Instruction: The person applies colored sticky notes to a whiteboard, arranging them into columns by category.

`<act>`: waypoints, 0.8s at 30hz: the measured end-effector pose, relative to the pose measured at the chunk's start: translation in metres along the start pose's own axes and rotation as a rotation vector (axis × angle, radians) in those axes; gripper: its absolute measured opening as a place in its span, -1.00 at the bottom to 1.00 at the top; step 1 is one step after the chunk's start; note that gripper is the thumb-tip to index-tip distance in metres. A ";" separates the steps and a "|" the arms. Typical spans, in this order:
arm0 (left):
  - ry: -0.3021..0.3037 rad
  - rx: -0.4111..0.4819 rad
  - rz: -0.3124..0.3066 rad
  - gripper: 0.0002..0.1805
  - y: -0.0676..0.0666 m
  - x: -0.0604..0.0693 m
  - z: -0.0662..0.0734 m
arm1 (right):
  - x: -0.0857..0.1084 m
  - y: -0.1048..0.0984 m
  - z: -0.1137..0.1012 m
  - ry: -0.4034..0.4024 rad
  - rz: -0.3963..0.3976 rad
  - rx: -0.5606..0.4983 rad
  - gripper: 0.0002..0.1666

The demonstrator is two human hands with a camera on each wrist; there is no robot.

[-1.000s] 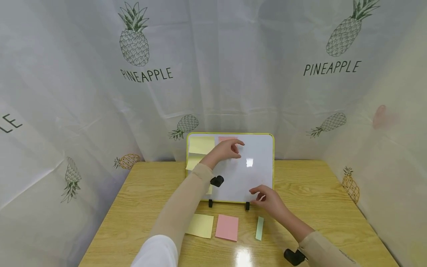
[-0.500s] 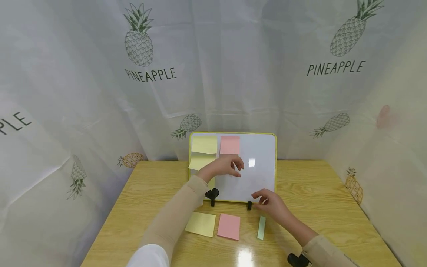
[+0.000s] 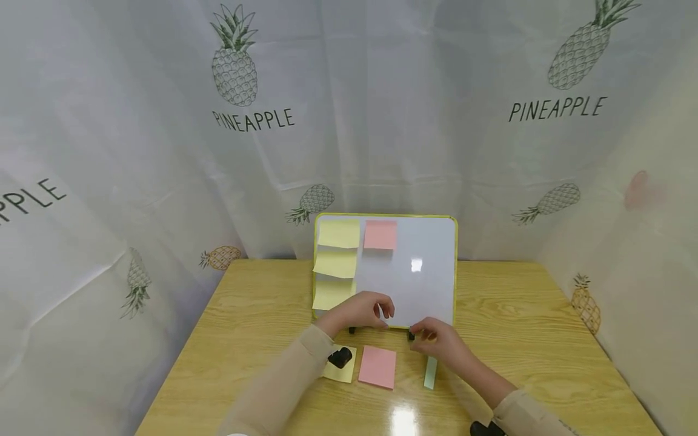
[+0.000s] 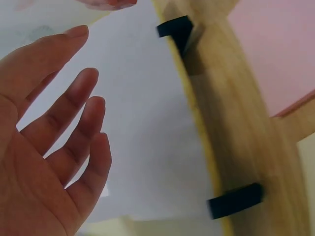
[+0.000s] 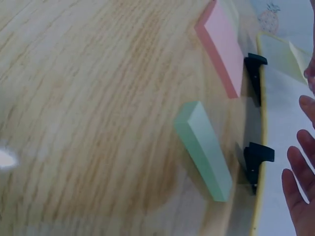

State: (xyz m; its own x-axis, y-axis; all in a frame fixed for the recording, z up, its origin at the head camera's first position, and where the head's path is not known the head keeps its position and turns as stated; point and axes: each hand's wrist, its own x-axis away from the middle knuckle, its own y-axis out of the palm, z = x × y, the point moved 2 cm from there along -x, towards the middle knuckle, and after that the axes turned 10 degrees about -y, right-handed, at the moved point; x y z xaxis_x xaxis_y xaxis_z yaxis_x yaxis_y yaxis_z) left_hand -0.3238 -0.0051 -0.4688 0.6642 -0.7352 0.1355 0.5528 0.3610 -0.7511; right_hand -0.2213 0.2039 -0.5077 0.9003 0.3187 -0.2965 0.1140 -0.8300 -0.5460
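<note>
Left hand (image 3: 360,309) and right hand (image 3: 440,340), fingers bent but apart, hung near the lower edge of the whiteboard (image 3: 422,293), pink note (image 3: 380,235) by its top edge, green pad (image 3: 430,374) before it.

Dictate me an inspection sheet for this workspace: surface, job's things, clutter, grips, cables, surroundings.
Surface: wooden table, with a bright reflection near the front.
Job's things: whiteboard upright in two black holders; three yellow notes down its left side, one pink note beside the top one. In front lie yellow paper, partly hidden, a pink pad and a green pad.
Clutter: nothing seen.
Grips: left grip before the board's lower edge; right grip near the right holder, contact unclear. Nothing visibly held.
Cables: nothing seen.
Surroundings: pineapple-print curtain behind and at both sides.
</note>
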 end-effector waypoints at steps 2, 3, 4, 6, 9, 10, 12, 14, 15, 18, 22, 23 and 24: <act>-0.008 0.009 0.000 -0.78 0.007 0.006 -0.004 | 0.001 0.005 0.004 -0.031 -0.014 0.002 -0.70; -0.015 0.013 -0.001 -0.78 0.011 0.010 -0.005 | 0.002 0.007 0.006 -0.049 -0.021 0.005 -0.69; -0.026 0.018 -0.007 -0.77 0.015 0.013 -0.007 | 0.002 0.010 0.007 -0.073 -0.032 0.011 -0.69; -0.051 0.016 -0.022 -0.76 0.022 0.021 -0.010 | 0.003 0.016 0.010 -0.106 -0.052 0.028 -0.69; -0.080 -0.006 -0.045 -0.73 0.032 0.031 -0.014 | 0.005 0.024 0.014 -0.148 -0.075 0.051 -0.69; -0.088 -0.014 -0.052 -0.73 0.036 0.034 -0.016 | 0.006 0.026 0.016 -0.158 -0.080 0.059 -0.69; -0.103 -0.022 -0.061 -0.74 0.043 0.039 -0.021 | 0.007 0.031 0.018 -0.169 -0.086 0.066 -0.69; -0.114 -0.031 -0.069 -0.75 0.050 0.044 -0.025 | 0.007 0.036 0.020 -0.196 -0.092 0.085 -0.69; -0.121 -0.030 -0.070 -0.75 0.053 0.046 -0.027 | 0.007 0.039 0.021 -0.216 -0.094 0.098 -0.68; -0.151 -0.018 -0.074 -0.74 0.062 0.053 -0.034 | 0.009 0.046 0.023 -0.283 -0.110 0.144 -0.67; -0.148 0.012 -0.060 -0.72 0.071 0.057 -0.040 | 0.012 0.055 0.026 -0.348 -0.136 0.225 -0.61; -0.133 -0.001 -0.052 -0.72 0.073 0.057 -0.041 | 0.012 0.056 0.026 -0.355 -0.141 0.249 -0.60; -0.115 -0.017 -0.040 -0.71 0.075 0.058 -0.042 | 0.013 0.058 0.027 -0.356 -0.143 0.268 -0.59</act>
State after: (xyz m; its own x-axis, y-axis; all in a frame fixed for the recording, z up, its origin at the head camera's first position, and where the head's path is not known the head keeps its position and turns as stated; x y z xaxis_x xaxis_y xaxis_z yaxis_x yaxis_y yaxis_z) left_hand -0.2654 -0.0449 -0.5448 0.6959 -0.6776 0.2378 0.5717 0.3224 -0.7544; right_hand -0.2144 0.1727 -0.5646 0.6782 0.5972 -0.4283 0.0714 -0.6336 -0.7704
